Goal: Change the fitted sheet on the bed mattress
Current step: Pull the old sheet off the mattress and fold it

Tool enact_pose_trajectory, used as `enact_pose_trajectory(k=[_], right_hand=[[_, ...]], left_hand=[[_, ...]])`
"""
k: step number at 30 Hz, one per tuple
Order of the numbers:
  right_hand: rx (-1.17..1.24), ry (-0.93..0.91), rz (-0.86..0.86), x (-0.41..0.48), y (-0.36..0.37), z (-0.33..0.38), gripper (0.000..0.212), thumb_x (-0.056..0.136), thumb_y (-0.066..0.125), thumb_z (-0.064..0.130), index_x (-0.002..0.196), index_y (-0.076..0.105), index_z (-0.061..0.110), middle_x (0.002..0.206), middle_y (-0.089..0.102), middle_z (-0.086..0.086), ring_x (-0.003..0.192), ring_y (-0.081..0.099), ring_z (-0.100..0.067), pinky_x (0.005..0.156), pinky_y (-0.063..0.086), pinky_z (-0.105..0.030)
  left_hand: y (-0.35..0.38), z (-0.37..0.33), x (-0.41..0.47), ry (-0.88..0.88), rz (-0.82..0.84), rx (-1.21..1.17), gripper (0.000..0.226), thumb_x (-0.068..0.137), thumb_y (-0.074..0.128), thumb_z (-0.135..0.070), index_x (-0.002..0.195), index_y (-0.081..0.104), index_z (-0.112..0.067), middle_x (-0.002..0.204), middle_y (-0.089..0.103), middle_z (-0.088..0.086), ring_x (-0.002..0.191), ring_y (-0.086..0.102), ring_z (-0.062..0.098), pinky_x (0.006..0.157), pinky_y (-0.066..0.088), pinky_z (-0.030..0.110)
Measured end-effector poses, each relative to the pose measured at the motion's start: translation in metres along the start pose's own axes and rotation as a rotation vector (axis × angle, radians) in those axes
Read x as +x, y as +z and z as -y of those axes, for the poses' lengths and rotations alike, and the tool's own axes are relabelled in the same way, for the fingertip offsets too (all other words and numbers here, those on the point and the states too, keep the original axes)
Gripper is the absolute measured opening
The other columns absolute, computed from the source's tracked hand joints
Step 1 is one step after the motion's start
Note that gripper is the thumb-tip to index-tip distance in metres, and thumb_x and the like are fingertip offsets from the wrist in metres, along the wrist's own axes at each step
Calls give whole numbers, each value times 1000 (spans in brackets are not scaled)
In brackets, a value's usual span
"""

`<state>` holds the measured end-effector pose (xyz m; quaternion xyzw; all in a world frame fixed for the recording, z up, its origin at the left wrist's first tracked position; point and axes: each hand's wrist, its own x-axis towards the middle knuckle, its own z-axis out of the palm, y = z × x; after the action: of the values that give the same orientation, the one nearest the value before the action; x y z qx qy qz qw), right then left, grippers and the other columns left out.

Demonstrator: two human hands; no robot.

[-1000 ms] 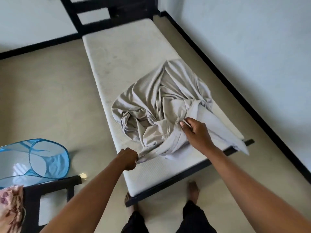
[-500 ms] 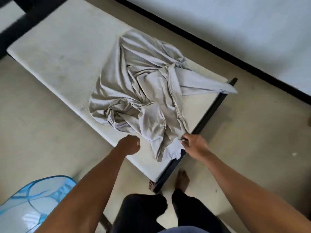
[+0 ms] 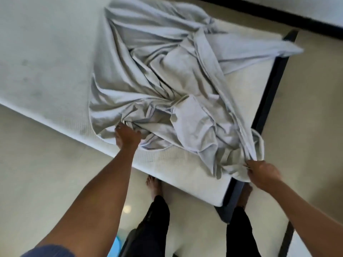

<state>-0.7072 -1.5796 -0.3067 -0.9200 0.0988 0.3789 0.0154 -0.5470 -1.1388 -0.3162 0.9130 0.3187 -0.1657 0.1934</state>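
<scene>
Your hands on the crumpled sheet (image 3: 167,86).
It lies bunched between them: your left hand (image 3: 127,135) and right hand (image 3: 262,173) each grip a fold.

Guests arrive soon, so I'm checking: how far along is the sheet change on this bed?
Done: the mattress is bare, with nothing tucked on any visible corner. In hand: the grey sheet lies bunched on it; the left hand grips a bunch by the side edge, the right hand a fold at the near corner. Left: whether that sheet is old or fresh is unclear; none is fitted yet.
</scene>
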Motion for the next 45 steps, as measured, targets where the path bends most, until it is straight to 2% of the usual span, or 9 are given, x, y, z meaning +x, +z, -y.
enact_pose_trajectory(k=[6, 11, 15, 25, 30, 34, 37, 42, 45], right_hand=[[52, 273, 7, -22, 28, 30, 32, 91, 60, 22, 122, 66, 20, 115, 67, -21, 104, 67, -41, 86, 54, -42], [77, 353, 92, -43, 19, 67, 35, 92, 61, 21, 126, 65, 21, 126, 66, -13, 116, 65, -34, 93, 53, -37], [158, 389, 162, -44, 10, 101, 40, 91, 61, 32, 129, 61, 19, 136, 62, -12, 127, 59, -33, 104, 50, -41], [346, -144, -183, -48, -18, 281, 41, 87, 64, 19, 127, 61, 13, 127, 60, -13, 120, 55, -38, 97, 49, -44], [248, -283, -210, -22, -13, 377, 45, 92, 58, 25, 135, 55, 14, 136, 56, -11, 125, 53, -33, 104, 46, -39], [172, -210, -121, 9, 8, 425, 51, 90, 61, 27, 138, 53, 13, 143, 51, -13, 131, 49, -33, 107, 45, -42], [137, -154, -229, 14, 16, 444, 50, 81, 69, 22, 129, 55, 13, 132, 52, -13, 115, 57, -34, 94, 52, -45], [48, -22, -318, 23, 21, 454, 98, 63, 79, 13, 150, 36, 20, 155, 29, -21, 135, 40, -43, 109, 40, -48], [17, 24, -253, 24, 22, 459, 117, 70, 70, 5, 163, 4, 32, 169, -3, -19, 135, 44, -45, 97, 50, -48]], left_hand=[[-4, 64, 66, -51, 79, -61, 41, 92, 65, -20, 128, 62, 0, 129, 64, 22, 122, 60, 40, 100, 48, 39], [6, 224, 152, -301, -84, -130, 74, 63, 71, -35, 126, 56, 1, 117, 68, 21, 102, 71, 41, 86, 59, 58], [-56, 181, 68, -51, -53, -38, 29, 71, 70, 0, 99, 65, -1, 99, 69, 22, 92, 67, 39, 83, 52, 43], [-108, 211, 50, 186, 100, -48, 17, 74, 71, -13, 88, 61, -14, 78, 66, 10, 68, 62, 30, 67, 56, 42], [-105, 294, 83, -316, 154, 114, 23, 75, 77, -18, 89, 70, -1, 74, 73, 21, 72, 75, 37, 72, 63, 47], [-93, 329, 100, -405, 477, 52, 23, 79, 82, -8, 81, 66, 8, 65, 70, 24, 52, 71, 36, 56, 62, 53], [-78, 338, 138, -355, 494, 67, 27, 75, 83, -15, 86, 65, 3, 68, 72, 21, 53, 72, 32, 53, 62, 46], [-90, 336, 165, -287, 195, 194, 56, 80, 79, -32, 122, 59, -2, 113, 70, 22, 103, 70, 42, 84, 57, 42], [-99, 349, 163, -424, 378, 171, 51, 82, 80, -32, 113, 63, 5, 90, 75, 18, 79, 76, 34, 75, 63, 46]])
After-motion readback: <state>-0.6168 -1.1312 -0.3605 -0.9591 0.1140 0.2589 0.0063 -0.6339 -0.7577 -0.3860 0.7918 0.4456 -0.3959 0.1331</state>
